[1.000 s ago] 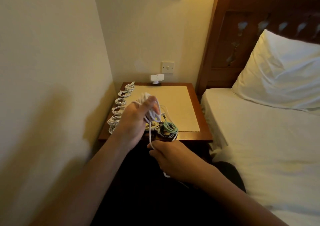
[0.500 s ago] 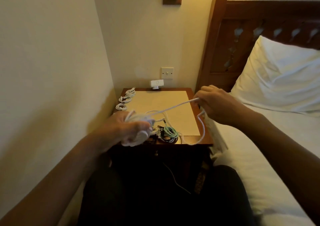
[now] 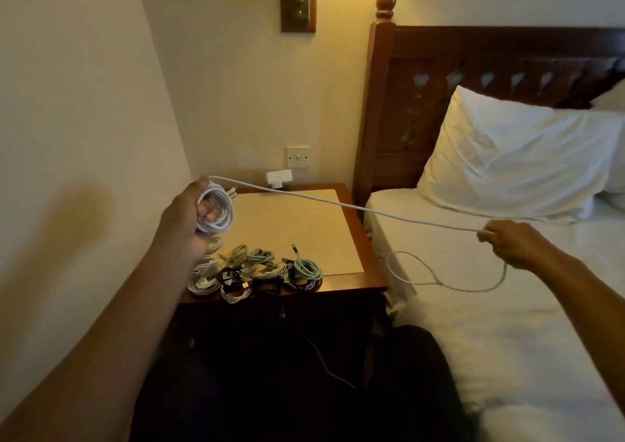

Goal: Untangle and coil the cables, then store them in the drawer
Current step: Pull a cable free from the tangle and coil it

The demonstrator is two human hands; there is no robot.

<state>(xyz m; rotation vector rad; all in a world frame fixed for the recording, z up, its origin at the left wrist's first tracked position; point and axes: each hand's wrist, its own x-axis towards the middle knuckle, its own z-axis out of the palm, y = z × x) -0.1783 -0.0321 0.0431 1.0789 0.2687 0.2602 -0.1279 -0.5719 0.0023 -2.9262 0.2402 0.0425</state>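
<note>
The person's left hand (image 3: 184, 220) was curled round a coil of white cable (image 3: 223, 225), fingers hooked through the loops, holding it up over the back left part of the nightstand (image 3: 367, 235). From the top of that coil one strand ran taut to the right, across the nightstand and out over the bed (image 3: 490, 333), to the right hand (image 3: 510, 243), which pinched it between thumb and fingertips above the white sheet. Past the pinch the loose end dropped in a slack loop lying on the mattress, near the side by the nightstand. Along the front left of the nightstand lay a heap of coiled cables (image 3: 257, 269), white, black and pale green, touching one another at the near edge of a beige mat (image 3: 287, 225). A pillow (image 3: 507, 157) leaned against the dark wooden headboard (image 3: 473, 52).
</note>
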